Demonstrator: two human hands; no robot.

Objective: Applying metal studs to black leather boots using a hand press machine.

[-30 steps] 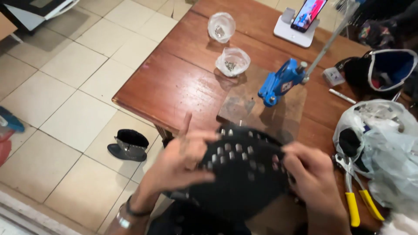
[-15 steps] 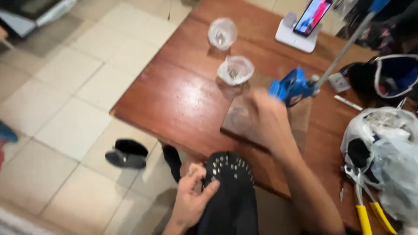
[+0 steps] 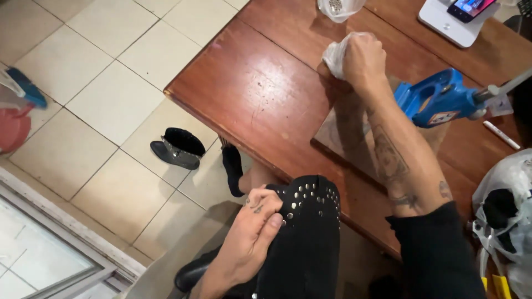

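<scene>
The left hand (image 3: 252, 232) lies below the table's near edge, over the person's lap, with its fingers curled around the edge of a black studded piece (image 3: 307, 232), thumb pressed on top beside the rows of metal studs. The piece hangs down from just under the table edge toward the bottom of the view.

The right hand (image 3: 363, 58) reaches out across the table (image 3: 249, 94), well in from the near edge, toward the far side. Its fingers are closed on a small clear plastic bag (image 3: 335, 55), gripping it from the right; what the bag holds cannot be told here. Under the forearm lies a worn square board (image 3: 343, 138), and on its right part stands a blue hand press (image 3: 435, 99) with a metal lever running off to the right.

At the far edge of the table another clear bag (image 3: 335, 6) with small metal bits shows partly, and a phone on a white stand (image 3: 457, 16) sits near the far right. A white marker (image 3: 501, 134) lies right of the press. A crumpled plastic bag (image 3: 507, 205) with something black inside rests at the right edge.

On the tiled floor (image 3: 111, 83), left of the table, stands a black ankle boot (image 3: 177, 148).
</scene>
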